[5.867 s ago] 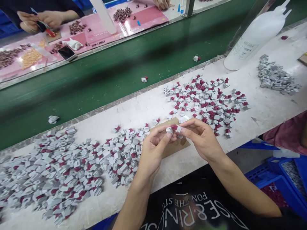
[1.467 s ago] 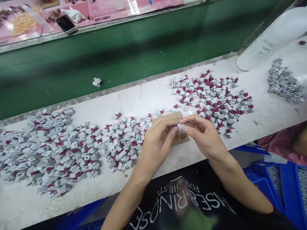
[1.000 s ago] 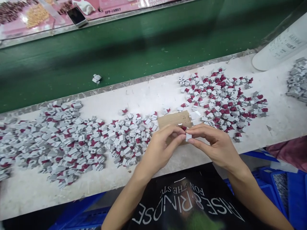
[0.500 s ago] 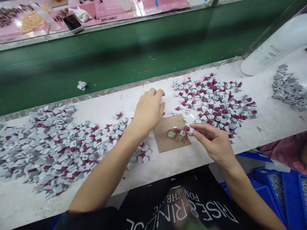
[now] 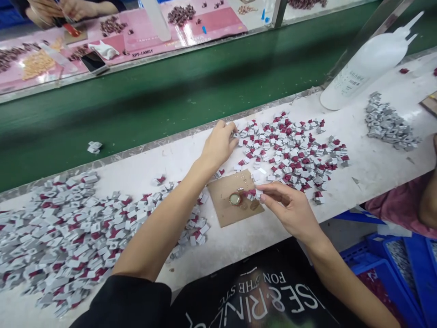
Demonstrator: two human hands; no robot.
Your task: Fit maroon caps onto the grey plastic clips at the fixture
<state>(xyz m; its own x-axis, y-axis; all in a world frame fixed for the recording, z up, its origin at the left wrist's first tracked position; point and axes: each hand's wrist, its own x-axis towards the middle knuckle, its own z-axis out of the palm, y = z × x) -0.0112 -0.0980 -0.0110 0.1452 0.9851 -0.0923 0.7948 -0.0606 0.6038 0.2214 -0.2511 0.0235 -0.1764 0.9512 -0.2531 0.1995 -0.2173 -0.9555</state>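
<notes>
My right hand [image 5: 290,209] pinches a small grey-and-maroon plastic piece [image 5: 258,195] between thumb and fingertips, over a square of brown cardboard [image 5: 223,215]. On the cardboard, a round pale dish with a beaded rim [image 5: 235,199] sits beside smeared wet-looking spots. Reaching forward, my left hand [image 5: 220,145] has its thumb and fingers closed around a small grey piece [image 5: 235,135] at the near-left edge of a loose heap of grey-and-maroon pieces [image 5: 293,146]. Under and left of my left forearm spreads a larger heap of similar pieces [image 5: 102,223].
A white spouted bottle [image 5: 362,73] stands at the back right, near a pile of plain grey pieces [image 5: 389,123]. Beyond the bench runs a green belt [image 5: 153,105] with a small grey clump [image 5: 94,147] on it. Another person's hands [image 5: 64,9] work across it. Blue crates [image 5: 378,278] sit lower right.
My left hand has moved forward and right to the edge of the right-hand heap, closing on a piece. The right hand still holds its piece over the cardboard. The camera view has shifted.
</notes>
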